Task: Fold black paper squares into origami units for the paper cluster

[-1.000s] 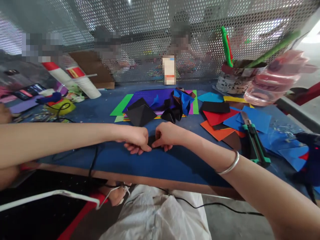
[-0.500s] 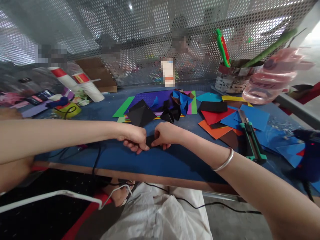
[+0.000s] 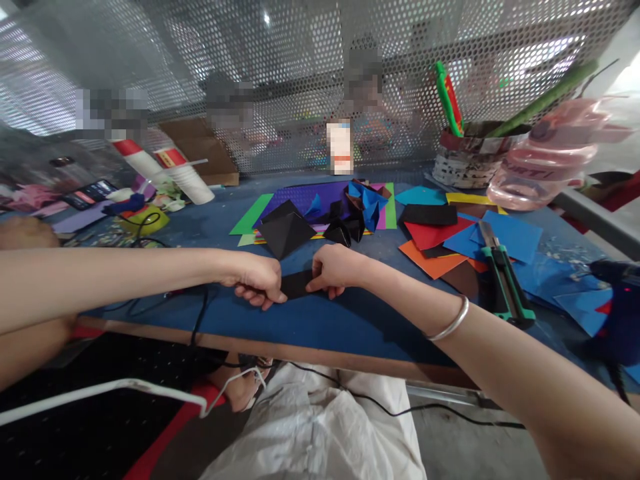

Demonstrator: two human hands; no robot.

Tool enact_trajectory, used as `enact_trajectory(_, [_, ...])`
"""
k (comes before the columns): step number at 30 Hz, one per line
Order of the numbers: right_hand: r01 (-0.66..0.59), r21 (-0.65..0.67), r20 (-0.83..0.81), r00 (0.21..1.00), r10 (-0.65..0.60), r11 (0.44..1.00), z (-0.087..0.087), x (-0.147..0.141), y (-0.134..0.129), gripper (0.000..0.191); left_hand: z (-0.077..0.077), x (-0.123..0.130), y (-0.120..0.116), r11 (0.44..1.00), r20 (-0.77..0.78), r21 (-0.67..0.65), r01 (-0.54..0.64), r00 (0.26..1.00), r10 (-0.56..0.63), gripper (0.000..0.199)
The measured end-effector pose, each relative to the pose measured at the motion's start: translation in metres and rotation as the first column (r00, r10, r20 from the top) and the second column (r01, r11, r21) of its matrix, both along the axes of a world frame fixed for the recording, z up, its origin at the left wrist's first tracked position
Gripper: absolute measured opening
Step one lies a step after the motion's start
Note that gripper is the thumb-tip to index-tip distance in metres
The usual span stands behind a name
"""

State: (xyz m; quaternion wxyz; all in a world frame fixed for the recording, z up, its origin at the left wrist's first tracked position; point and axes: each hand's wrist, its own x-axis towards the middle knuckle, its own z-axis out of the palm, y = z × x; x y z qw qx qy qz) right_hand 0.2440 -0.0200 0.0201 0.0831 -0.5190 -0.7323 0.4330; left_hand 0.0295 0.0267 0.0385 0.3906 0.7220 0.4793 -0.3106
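Toward the near edge (image 3: 300, 355): left hand (image 3: 261, 277) and right hand (image 3: 339, 270) pinch opposite ends of black paper (image 3: 296, 285).
Blue table (image 3: 310, 327): surface shows between paper and edge; cutter (image 3: 506, 280) lies right.

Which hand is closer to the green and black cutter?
Right. The right hand pinches the black paper, left of the cutter; the left hand holds the paper's left end, farther away.
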Motion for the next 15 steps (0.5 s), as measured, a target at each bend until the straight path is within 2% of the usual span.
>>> enact_trajectory(3, [0.003, 0.003, 0.003, 1.0, -0.003, 1.0, 0.001, 0.0, -0.001, 0.033, 0.0, -0.002, -0.001, 0.998, -0.038, -0.029, -0.064, 0.997, 0.063, 0.052])
enact_trajectory(8, [-0.003, 0.006, -0.003, 1.0, 0.003, 1.0, 0.001, 0.0, -0.001, 0.036, 0.002, -0.006, -0.003, 0.994, -0.064, -0.032, -0.101, 0.993, 0.099, 0.056])
enact_trajectory(12, [-0.009, 0.005, -0.002, 1.0, 0.009, 1.0, -0.001, 0.0, 0.0, 0.037, 0.002, -0.01, -0.004, 0.996, -0.057, -0.028, -0.087, 0.995, 0.085, 0.061])
enact_trajectory(15, [-0.01, 0.009, -0.007, 1.0, 0.01, 1.0, -0.001, 0.0, 0.0, 0.038, 0.001, -0.012, -0.004, 0.999, -0.027, -0.014, -0.033, 0.999, 0.032, 0.064])
